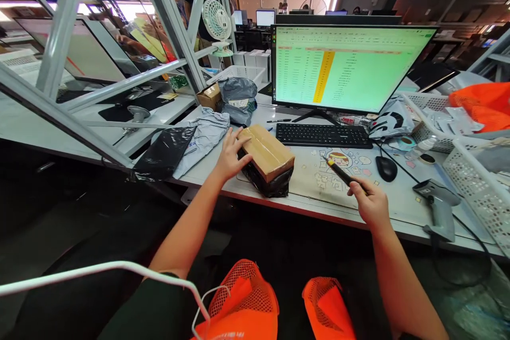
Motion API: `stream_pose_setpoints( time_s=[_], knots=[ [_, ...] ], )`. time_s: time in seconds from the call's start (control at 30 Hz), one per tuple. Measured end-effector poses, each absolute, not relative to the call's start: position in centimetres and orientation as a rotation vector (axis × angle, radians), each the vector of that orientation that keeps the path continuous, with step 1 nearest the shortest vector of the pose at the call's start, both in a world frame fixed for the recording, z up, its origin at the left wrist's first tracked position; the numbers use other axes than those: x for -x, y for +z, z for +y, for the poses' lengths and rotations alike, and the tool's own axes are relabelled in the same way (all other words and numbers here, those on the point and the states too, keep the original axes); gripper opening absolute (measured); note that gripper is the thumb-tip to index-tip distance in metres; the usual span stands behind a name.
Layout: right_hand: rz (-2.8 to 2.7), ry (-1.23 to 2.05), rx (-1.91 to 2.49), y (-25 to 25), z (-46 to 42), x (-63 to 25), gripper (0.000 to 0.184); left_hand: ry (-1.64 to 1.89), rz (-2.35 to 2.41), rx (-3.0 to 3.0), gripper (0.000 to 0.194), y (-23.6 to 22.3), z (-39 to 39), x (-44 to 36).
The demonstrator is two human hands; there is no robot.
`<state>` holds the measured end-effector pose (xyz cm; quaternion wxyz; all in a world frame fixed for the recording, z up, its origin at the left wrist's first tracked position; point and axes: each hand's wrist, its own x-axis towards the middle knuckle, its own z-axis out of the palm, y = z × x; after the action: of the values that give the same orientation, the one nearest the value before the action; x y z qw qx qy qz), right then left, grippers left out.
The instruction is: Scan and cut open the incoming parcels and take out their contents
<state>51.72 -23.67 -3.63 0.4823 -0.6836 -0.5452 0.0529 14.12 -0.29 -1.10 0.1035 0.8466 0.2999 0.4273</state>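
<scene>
A brown cardboard box (268,150), taped along its top, sits at the desk's front edge with black plastic wrap (274,186) around its lower part. My left hand (231,153) grips the box's left end, fingers apart, the index finger over the top and the thumb near the side. To the right of the box, my right hand (370,203) is closed around a black and yellow utility knife (341,172). The knife points up and left above the printed desk mat (306,183), apart from the box. Whether its blade is out is too small to tell.
Behind stand a monitor (346,71) and a keyboard (324,135). A mouse (386,169), a barcode scanner (438,204) and white baskets (480,191) lie to the right. Left are a grey mailer bag (205,135), a black bag (164,153) and a metal frame (159,16).
</scene>
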Motion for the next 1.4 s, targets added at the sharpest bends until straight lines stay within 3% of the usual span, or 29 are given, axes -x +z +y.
stream_pose_setpoints(
  time_s=[0.1, 0.23, 0.33, 0.43, 0.63, 0.77, 0.9, 1.03, 1.17, 1.3, 1.4],
  knots=[
    [-1.514, 0.14, 1.582, -0.9, -24.6, -48.9, 0.045, 1.137, 0.979, -2.463, 0.075, -0.3, -0.8, -14.3],
    [-1.825, 0.018, 1.51, 3.1, -24.7, -46.0, 0.037, 1.272, 1.23, -2.632, 0.063, -0.4, -7.3, -17.0],
    [-2.009, -0.1, 1.576, 5.2, -24.0, -45.1, 0.039, 1.383, 1.134, -2.781, 0.048, -1.0, -11.3, -19.3],
    [-2.141, -0.239, 1.633, 6.5, -22.9, -44.3, 0.041, 1.483, 1.044, -2.788, 0.037, -1.8, -12.1, -20.7],
    [-2.248, -0.434, 1.867, 8.7, -22.8, -43.7, 0.038, 1.642, 1.007, -2.728, 0.034, -3.1, -10.8, -21.0],
    [-2.085, -0.201, 2.148, 9.3, -24.9, -51.0, 0.047, 1.647, 1.005, -2.691, 0.033, -3.4, -10.7, -20.8],
    [-1.692, 0.134, 2.64, 5.7, -26.3, -59.5, 0.041, 1.628, 0.892, -2.654, 0.035, -3.8, -7.6, -19.1],
    [-1.601, 0.138, 2.337, -2.0, -24.6, -59.7, 0.05, 1.466, 0.699, -2.644, 0.039, -3.6, -2.2, -15.7],
    [-1.554, -0.077, 2.134, -7.3, -21.4, -53.3, 0.049, 1.382, 1.043, -2.502, 0.043, -2.0, -2.6, -14.2],
    [-1.643, -0.217, 1.761, -5.3, -18.0, -45.9, 0.051, 1.369, 0.922, -2.63, 0.068, -0.6, -8.5, -17.2],
    [-1.81, -0.018, 1.371, -2.3, -15.5, -41.8, 0.049, 1.474, 1.053, -2.621, 0.074, -0.8, -11.0, -19.7]
  ],
)
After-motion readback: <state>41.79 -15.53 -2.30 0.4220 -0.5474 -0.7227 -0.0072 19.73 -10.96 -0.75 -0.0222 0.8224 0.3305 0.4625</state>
